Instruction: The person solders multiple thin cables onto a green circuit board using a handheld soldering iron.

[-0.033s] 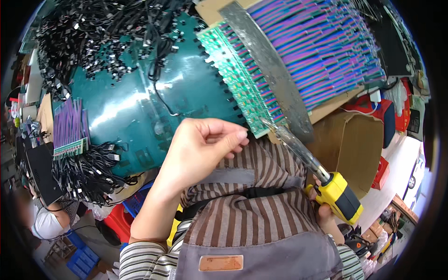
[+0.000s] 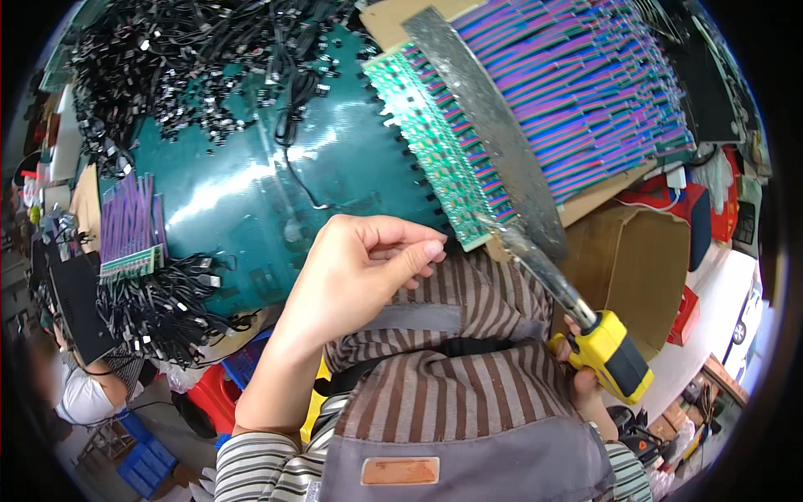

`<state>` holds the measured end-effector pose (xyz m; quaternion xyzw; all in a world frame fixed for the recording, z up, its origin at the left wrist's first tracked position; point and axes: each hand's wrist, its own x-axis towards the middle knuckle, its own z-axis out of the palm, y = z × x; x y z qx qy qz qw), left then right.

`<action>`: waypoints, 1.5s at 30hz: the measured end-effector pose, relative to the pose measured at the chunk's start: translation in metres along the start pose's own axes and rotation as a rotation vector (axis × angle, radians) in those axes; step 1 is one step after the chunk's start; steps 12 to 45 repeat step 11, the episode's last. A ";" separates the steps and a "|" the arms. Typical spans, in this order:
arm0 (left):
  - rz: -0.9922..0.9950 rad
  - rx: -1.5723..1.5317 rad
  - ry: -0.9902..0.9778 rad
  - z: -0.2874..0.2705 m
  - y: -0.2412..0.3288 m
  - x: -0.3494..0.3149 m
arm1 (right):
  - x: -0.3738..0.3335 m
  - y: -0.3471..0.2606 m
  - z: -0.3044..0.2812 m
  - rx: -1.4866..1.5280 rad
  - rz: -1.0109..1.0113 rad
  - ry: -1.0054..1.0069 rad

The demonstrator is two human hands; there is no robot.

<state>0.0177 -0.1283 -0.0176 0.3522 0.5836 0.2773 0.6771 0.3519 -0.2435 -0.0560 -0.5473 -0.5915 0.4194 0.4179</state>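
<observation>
My left hand (image 2: 355, 272) is closed, thumb pressed to the forefinger, beside the near end of a long green circuit board panel (image 2: 431, 142). Whatever the pinch holds, if anything, I cannot make out. My right hand (image 2: 585, 383) grips a yellow and black gun-shaped soldering iron (image 2: 617, 356). Its tip points at the panel's near corner; whether they touch is unclear. Small black parts line the panel's left edge. A worn grey metal bar (image 2: 493, 125) lies across the purple, blue and red wires (image 2: 585, 92) along the panel's right side.
A green mat (image 2: 234, 180) covers the bench. Piles of black cables (image 2: 201, 75) lie at the back left. A smaller wired board (image 2: 134, 263) sits at the left, above more cables. A cardboard box (image 2: 652, 268) stands at the right. Another person (image 2: 92, 393) is at the far left.
The bench and the things on it appear shifted slightly right and down. My hands keep nearly the same pose, with the right one still on the soldering iron.
</observation>
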 end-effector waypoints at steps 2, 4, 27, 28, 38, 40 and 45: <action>0.012 0.173 0.033 -0.017 0.016 -0.011 | 0.012 -0.023 0.003 -0.057 0.133 -0.177; 0.369 0.592 0.150 -0.042 0.020 -0.019 | 0.022 -0.040 0.012 0.060 0.272 -0.145; 0.701 1.090 0.339 -0.092 0.025 -0.008 | 0.051 -0.049 0.025 0.152 0.354 -0.067; 0.701 1.090 0.339 -0.092 0.025 -0.008 | 0.051 -0.049 0.025 0.152 0.354 -0.067; 0.701 1.090 0.339 -0.092 0.025 -0.008 | 0.051 -0.049 0.025 0.152 0.354 -0.067; 0.701 1.090 0.339 -0.092 0.025 -0.008 | 0.051 -0.049 0.025 0.152 0.354 -0.067; 0.701 1.090 0.339 -0.092 0.025 -0.008 | 0.051 -0.049 0.025 0.152 0.354 -0.067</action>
